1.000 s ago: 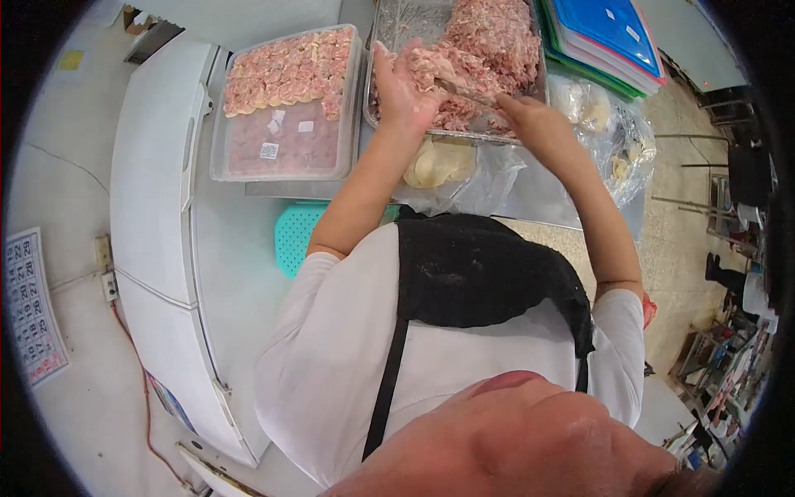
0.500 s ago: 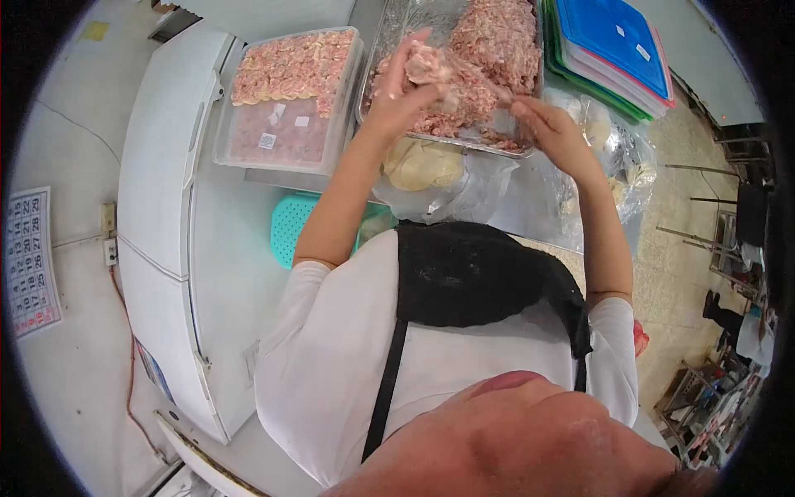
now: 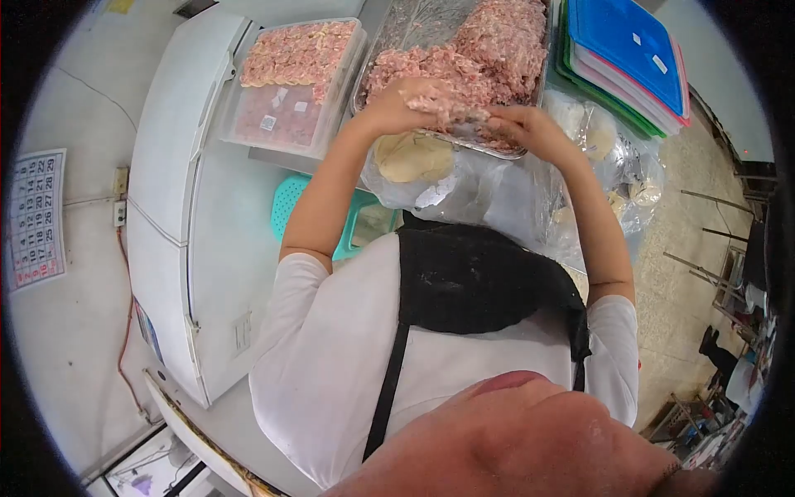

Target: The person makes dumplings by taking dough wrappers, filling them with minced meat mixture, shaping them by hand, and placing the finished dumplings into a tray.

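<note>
A metal tray [image 3: 418, 25] holds a big heap of pink ground meat [image 3: 501, 45] with a looser part towards me. My left hand [image 3: 396, 106] is over the tray's near side, its fingers curled and bordered by pink meat; what lies in them is hard to make out. Facing it, my right hand [image 3: 530, 132] has its fingers bent together at the near rim, almost meeting the left fingertips. Whatever it pinches is hidden. Just below the tray, a pale round stack of dough wrappers [image 3: 412, 157] rests in clear plastic.
Left of the tray stands a clear plastic container [image 3: 232, 124] with rows of meat-filled pieces on top. Stacked blue, white and green lids [image 3: 621, 45] lie at right, near plastic bags [image 3: 642, 178] with pale contents. A turquoise basket [image 3: 290, 203] sits below, beside a white refrigerator [image 3: 178, 166].
My left hand, palm up with a meat-topped piece before, has turned and lowered towards the tray's near side. My right hand has shifted slightly left and down. The view has tilted a little.
</note>
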Tool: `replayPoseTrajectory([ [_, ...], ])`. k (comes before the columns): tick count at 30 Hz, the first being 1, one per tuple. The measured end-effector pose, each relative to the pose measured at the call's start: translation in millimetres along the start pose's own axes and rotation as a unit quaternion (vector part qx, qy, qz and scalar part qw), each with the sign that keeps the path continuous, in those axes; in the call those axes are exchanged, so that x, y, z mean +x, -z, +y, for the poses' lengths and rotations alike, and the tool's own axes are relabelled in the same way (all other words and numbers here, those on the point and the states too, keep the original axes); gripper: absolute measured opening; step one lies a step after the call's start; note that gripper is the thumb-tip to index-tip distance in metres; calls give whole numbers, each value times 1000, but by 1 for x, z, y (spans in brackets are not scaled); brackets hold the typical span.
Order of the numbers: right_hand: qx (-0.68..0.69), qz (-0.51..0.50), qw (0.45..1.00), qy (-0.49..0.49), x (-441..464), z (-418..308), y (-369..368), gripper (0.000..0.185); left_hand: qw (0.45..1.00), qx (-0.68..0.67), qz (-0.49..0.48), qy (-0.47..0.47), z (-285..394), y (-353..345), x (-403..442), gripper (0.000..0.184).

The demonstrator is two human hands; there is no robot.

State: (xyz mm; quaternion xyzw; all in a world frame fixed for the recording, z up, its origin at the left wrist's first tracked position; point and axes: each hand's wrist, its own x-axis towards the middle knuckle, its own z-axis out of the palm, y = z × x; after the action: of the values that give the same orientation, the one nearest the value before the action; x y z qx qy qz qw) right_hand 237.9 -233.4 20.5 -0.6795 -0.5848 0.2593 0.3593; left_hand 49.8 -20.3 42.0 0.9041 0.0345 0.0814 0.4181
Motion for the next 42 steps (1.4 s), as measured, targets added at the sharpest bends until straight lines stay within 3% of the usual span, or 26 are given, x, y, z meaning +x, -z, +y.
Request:
replayPoseTrajectory([
  [2, -105, 62, 992, 9, 0, 4, 3, 33, 983, -9, 40, 179, 4, -2, -3, 43],
  [4, -232, 151, 961, 16, -8, -28, 4, 33, 971, -36, 95, 217, -55, -18, -5, 47],
  [5, -208, 118, 971, 1, -13, -57, 3, 29, 963, -50, 121, 237, -76, -25, -7, 50],
  [8, -212, 110, 971, 16, -1, -17, -32, 28, 964, -9, 70, 255, 19, -7, 0, 56],
  [12, -313, -5, 941, -127, -4, 7, 8, 32, 974, -11, 61, 219, 3, -4, -17, 64],
  [17, -77, 90, 991, -70, -35, -32, 38, 32, 989, -5, 140, 40, 44, 9, -20, 60],
  [18, -11, 95, 994, -54, -36, -42, 37, 32, 992, -6, 118, 35, 47, 10, -21, 58],
  [21, 16, 41, 999, -5, -28, -62, 7, 32, 998, 25, 51, 11, 51, 13, -20, 49],
  [23, 25, 2, 999, -31, -24, -62, 1, 32, 996, 84, 16, -18, 42, 17, -16, 43],
  [24, 28, -18, 999, -43, -18, -61, 0, 32, 997, 69, 15, -12, 32, 16, -17, 44],
  [25, -61, 10, 998, 21, -15, -58, 7, 32, 998, 54, 13, -6, 21, 14, -20, 44],
  [28, -226, 104, 969, -2, -24, -99, 10, 31, 998, 44, 49, 19, 5, 17, -29, 41],
  [29, -194, 113, 975, -4, -25, -117, 0, 32, 996, 44, 66, 29, 3, 19, -33, 39],
  [32, -267, 103, 958, 11, -10, -115, -29, 27, 1000, 9, 24, 14, 21, 45, -45, 46],
  [33, -244, 106, 964, -5, -5, -126, -27, 27, 998, -30, -11, 51, 18, 52, -50, 62],
  [36, -157, 145, 977, 9, 1, -159, -29, 30, 997, 11, 45, 54, -7, 68, -77, 62],
  [37, -142, 137, 980, 15, 4, -170, -38, 33, 994, 38, 70, 74, -11, 73, -88, 58],
  [40, -170, 55, 982, -61, 23, -188, -92, 35, 993, -108, 44, 19, -29, 90, -105, 55],
  [42, -121, 73, 989, -47, 33, -178, -120, 35, 996, -51, 68, 3, -39, 102, -118, 45],
])
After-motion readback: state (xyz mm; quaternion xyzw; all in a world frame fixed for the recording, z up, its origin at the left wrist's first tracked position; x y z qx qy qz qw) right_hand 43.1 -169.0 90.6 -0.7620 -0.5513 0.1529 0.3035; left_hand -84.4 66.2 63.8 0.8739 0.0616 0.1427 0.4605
